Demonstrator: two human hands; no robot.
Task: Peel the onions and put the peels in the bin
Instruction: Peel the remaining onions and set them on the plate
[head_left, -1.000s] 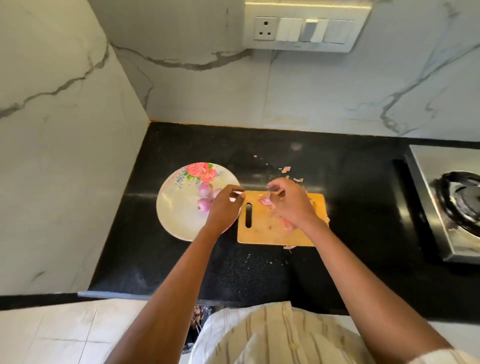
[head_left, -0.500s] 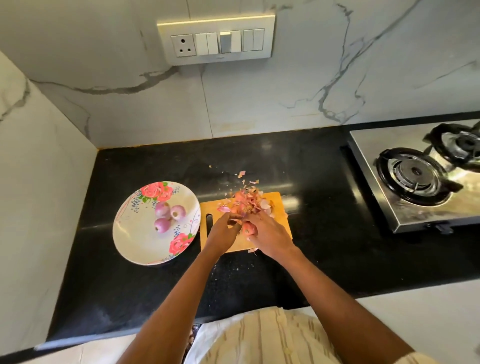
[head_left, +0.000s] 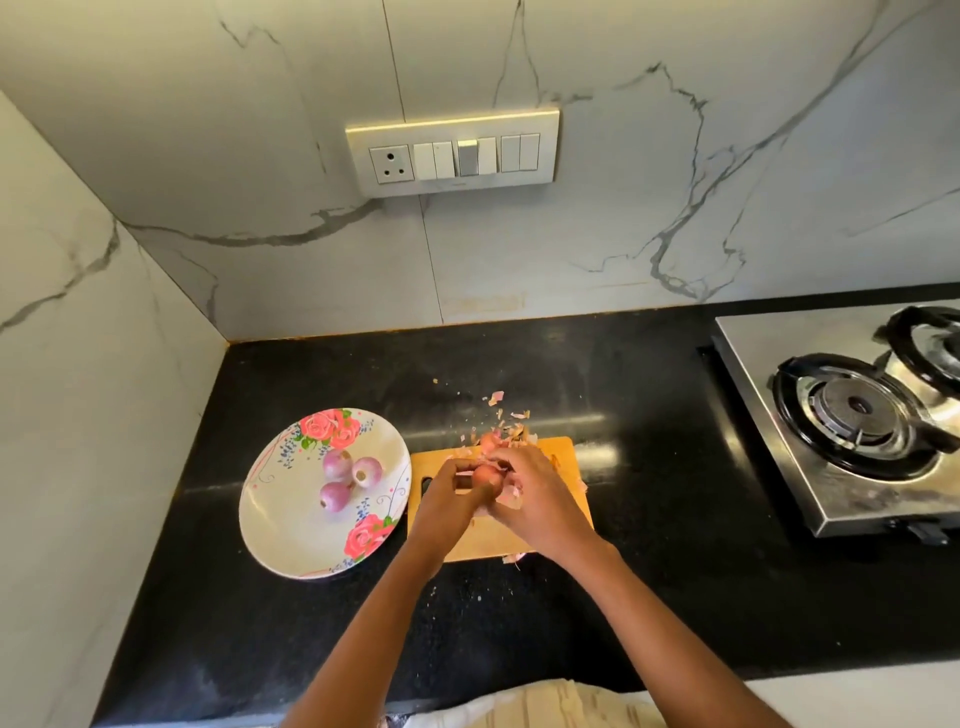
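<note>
A small reddish onion (head_left: 487, 474) sits between my two hands above the wooden cutting board (head_left: 563, 457). My left hand (head_left: 447, 499) grips it from the left and my right hand (head_left: 530, 493) curls round it from the right, fingers on its skin. Loose pink peels (head_left: 506, 434) lie heaped at the board's far edge and scattered on the black counter behind it. Three peeled purple onions (head_left: 345, 478) rest on the floral plate (head_left: 280, 519) to the left. No bin is in view.
A steel gas stove (head_left: 857, 415) stands at the right on the black counter (head_left: 649, 571). Marble walls close the corner at the back and left, with a switch panel (head_left: 452, 153) above. Small peel bits (head_left: 514, 558) lie by the board's near edge.
My left hand came away from the plate to the board and joined the right hand on an onion, now lifted slightly. The camera view tilted up and shifted right.
</note>
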